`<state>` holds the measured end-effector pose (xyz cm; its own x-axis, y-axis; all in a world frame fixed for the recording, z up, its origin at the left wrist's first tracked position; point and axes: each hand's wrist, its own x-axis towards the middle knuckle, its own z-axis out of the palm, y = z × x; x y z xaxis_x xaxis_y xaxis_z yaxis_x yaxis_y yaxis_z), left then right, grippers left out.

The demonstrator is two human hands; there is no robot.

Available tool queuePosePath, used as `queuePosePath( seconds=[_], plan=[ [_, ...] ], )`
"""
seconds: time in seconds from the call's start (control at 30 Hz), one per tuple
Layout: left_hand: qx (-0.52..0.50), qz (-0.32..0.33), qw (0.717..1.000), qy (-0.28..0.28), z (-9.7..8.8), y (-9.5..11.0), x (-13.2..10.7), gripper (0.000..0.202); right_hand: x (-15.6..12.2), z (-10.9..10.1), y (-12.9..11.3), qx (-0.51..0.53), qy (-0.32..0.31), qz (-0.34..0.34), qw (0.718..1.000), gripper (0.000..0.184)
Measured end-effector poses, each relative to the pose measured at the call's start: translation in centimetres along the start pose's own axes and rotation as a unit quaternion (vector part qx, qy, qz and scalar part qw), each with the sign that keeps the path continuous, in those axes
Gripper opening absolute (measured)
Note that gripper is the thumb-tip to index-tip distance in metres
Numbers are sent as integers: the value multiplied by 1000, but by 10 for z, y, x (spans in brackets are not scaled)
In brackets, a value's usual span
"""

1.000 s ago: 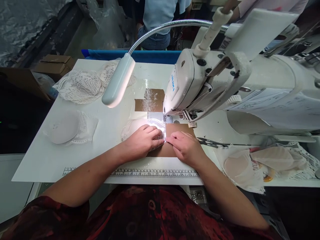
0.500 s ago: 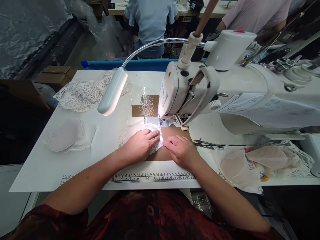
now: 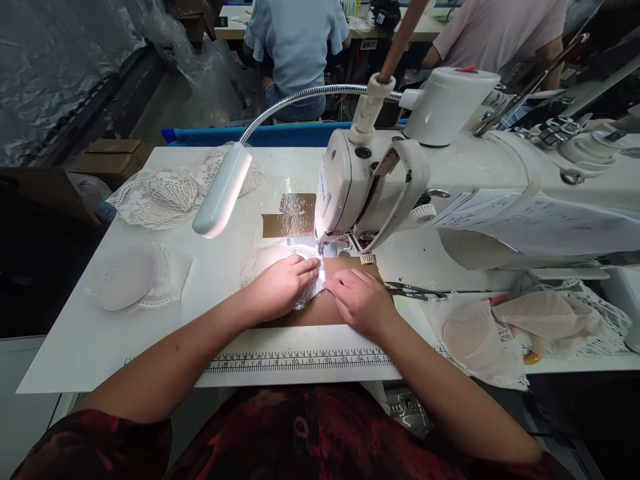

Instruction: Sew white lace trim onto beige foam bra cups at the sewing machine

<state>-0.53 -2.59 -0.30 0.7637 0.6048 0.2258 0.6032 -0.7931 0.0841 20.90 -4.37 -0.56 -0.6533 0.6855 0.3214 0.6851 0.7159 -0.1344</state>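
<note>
A white lace bra cup piece (image 3: 265, 259) lies under the needle area of the white sewing machine (image 3: 345, 180). My left hand (image 3: 283, 283) rests flat on this piece, its fingers stretched toward the needle. At the lace's right edge, my right hand (image 3: 363, 300) has thumb and forefinger pinched together on the fabric, while the other fingers curl over the brown board (image 3: 300, 317). Lamp light falls brightly on the lace near the presser foot, and my left fingers cover part of it.
Lace pieces (image 3: 165, 193) are heaped at back left, and a padded cup (image 3: 127, 277) lies nearer. Scissors (image 3: 415, 291) and more lace cups (image 3: 470, 333) sit to the right. A gooseneck lamp (image 3: 225, 190) overhangs the table; a ruler strip (image 3: 300, 362) runs along its front. Two people sit beyond.
The view has shifted slightly. More of the brown board shows below my left hand, where lace and fingers covered it before. Both hands keep nearly the same places.
</note>
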Motion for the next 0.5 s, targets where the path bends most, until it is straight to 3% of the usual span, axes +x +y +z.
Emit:
queuePosePath(
  seconds=[0.5],
  plan=[
    [3, 37, 999, -18, -2, -42, 16, 41, 20, 3, 2, -50, -76, 103, 991, 36]
  ],
)
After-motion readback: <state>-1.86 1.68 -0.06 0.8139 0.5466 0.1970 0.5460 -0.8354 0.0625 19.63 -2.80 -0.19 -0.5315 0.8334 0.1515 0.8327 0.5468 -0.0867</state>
